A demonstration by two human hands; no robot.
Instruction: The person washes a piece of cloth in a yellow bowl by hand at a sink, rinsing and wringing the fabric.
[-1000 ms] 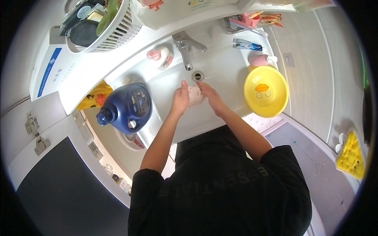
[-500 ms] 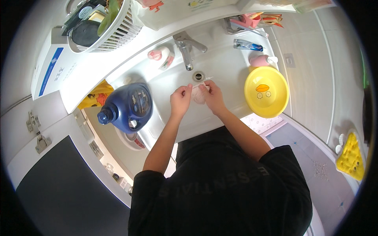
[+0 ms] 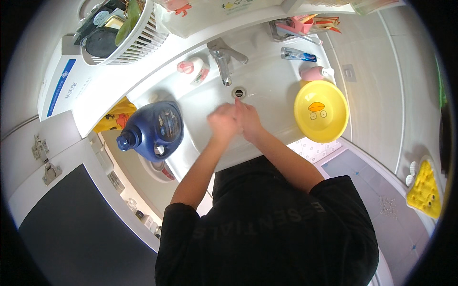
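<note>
Fingers (image 3: 242, 111) now together, pink wad hidden

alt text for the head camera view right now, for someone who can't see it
A person's left hand and right hand meet over a white sink, the left blurred. The faucet is beyond them, a blue bottle to the left, a yellow basin to the right.

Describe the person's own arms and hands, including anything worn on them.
The left hand and right hand are ungloved, and both forearms are bare. No watch or bracelet shows. Loose, plain black short sleeves cover the upper arms, part of a black top with faint lettering. The left hand is too blurred to check for rings.
</note>
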